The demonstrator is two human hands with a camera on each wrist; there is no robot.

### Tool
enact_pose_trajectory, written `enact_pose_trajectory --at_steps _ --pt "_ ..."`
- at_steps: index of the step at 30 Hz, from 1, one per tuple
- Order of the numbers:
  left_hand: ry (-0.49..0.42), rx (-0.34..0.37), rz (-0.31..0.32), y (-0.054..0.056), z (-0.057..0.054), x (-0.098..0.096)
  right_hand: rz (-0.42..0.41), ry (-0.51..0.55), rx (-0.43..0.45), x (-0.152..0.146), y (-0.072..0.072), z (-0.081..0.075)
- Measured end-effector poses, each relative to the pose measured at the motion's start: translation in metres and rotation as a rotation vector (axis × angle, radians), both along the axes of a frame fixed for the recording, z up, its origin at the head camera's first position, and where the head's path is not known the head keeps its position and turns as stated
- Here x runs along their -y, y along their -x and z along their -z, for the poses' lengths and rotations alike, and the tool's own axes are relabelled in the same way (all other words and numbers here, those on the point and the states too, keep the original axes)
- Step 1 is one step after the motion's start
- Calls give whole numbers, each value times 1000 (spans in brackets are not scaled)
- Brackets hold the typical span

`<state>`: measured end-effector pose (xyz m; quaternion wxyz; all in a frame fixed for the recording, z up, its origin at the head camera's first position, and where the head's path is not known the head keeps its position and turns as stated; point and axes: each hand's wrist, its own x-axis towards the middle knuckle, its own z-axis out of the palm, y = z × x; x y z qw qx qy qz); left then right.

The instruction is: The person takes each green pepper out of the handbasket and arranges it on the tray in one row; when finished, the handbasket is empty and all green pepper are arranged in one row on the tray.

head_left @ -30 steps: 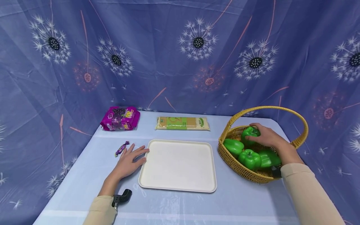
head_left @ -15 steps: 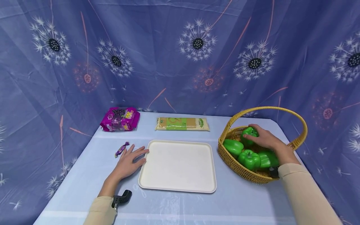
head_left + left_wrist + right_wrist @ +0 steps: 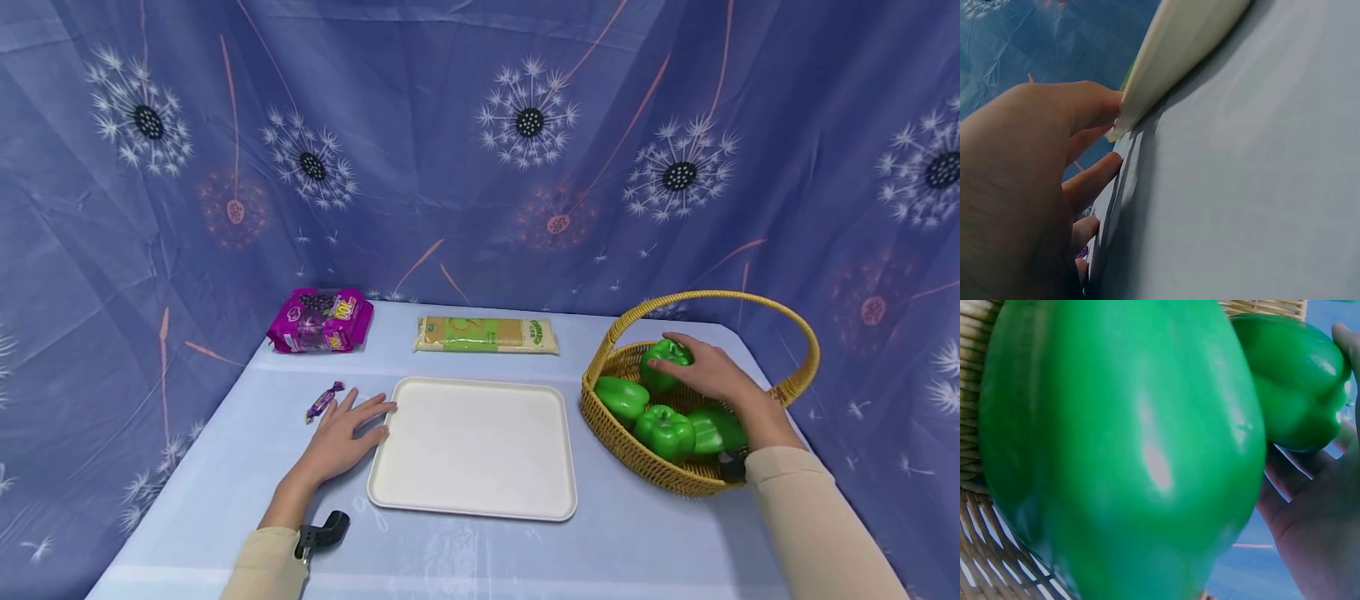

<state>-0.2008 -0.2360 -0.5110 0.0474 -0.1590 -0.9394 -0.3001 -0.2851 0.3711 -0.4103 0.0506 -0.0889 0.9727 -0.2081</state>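
My right hand (image 3: pixel 708 371) reaches into a yellow wicker basket (image 3: pixel 630 454) and grips a green bell pepper (image 3: pixel 657 367) near the back rim. In the right wrist view, its fingers and thumb curve round that bell pepper (image 3: pixel 1294 381), while another large bell pepper (image 3: pixel 1129 450) fills the foreground. More green peppers (image 3: pixel 665 432) lie in the basket, partly under the right wrist. Over on the left, my left hand (image 3: pixel 339 437) is spread flat-fingered, its thumb and index finger touching the left edge of a white rectangular tray (image 3: pixel 472 450). The left wrist view shows the fingertips at the tray's rim (image 3: pixel 1166 62).
A purple wrapped candy (image 3: pixel 324 402) lies just beyond the left fingers. Toward the back of the table are a purple snack bag (image 3: pixel 321 321) and a flat pack of noodles (image 3: pixel 486 334). The basket's tall handle (image 3: pixel 720 295) arches over the right hand. A blue curtain hangs behind.
Hardly anything differs. The head view has tilted slightly, and the right forearm sits a touch further left. The right hand stays on the same bell pepper; the left hand is still.
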Motion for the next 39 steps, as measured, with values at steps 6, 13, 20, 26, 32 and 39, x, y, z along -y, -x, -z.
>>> enact_pose_trajectory --at_steps 6,13,20,26,32,39 --pt "-1 -8 -3 -1 1 -1 15 17 -19 1 -7 -6" --pt "-4 -4 -4 -4 2 0 19 49 -43 5 -16 -12" --pt "-5 -1 -9 -6 4 1 12 81 -53 8 -26 -21" --pt "-6 -7 -7 -4 3 0 2 86 -70 6 -33 -25" --pt "-8 1 -7 -5 1 -2 -16 87 -87 10 -42 -32" --pt "-9 -3 -8 -4 0 0 -35 90 -120 17 -47 -36"
